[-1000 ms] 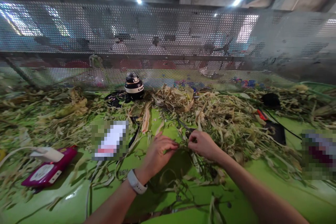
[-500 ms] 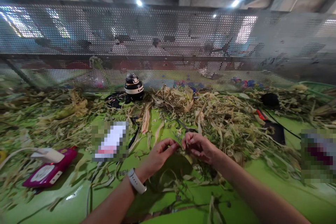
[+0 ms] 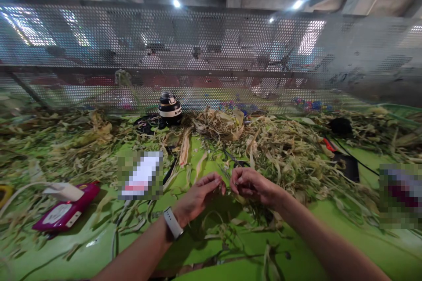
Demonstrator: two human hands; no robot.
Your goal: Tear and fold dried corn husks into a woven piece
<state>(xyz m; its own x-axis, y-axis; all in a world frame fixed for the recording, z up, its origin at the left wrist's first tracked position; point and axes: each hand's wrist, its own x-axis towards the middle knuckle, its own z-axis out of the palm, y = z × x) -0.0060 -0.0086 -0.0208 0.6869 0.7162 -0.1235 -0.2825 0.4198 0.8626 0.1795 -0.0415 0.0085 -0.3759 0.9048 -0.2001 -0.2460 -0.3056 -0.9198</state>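
Note:
My left hand (image 3: pixel 201 196), with a white watch band (image 3: pixel 173 223) at its wrist, is over the green table (image 3: pixel 158 246). Its thumb and fingers are pinched, and what they may hold is too small to make out. A narrow gap separates it from my right hand (image 3: pixel 253 188), whose fingers are curled and pinched together; anything inside them is hidden. Just beyond the right fingertips, scissors with dark handles (image 3: pixel 241 163) lie on the table. Dried, leaf-like plant strips (image 3: pixel 293 162) lie heaped around both hands, with a few loose strips (image 3: pixel 216 230) beneath them.
Left of my hands are a blurred-out phone-like device (image 3: pixel 141 174) and a magenta power strip (image 3: pixel 66 208) with a white plug. A black round-bodied container (image 3: pixel 170 109) stands before a perforated metal screen (image 3: pixel 211 52). A black flat object (image 3: pixel 346 167) lies to the right.
My hands have drawn slightly apart from nearly touching, leaving a gap between the fingertips. The whole view has shifted a little. Objects on the table lie as before.

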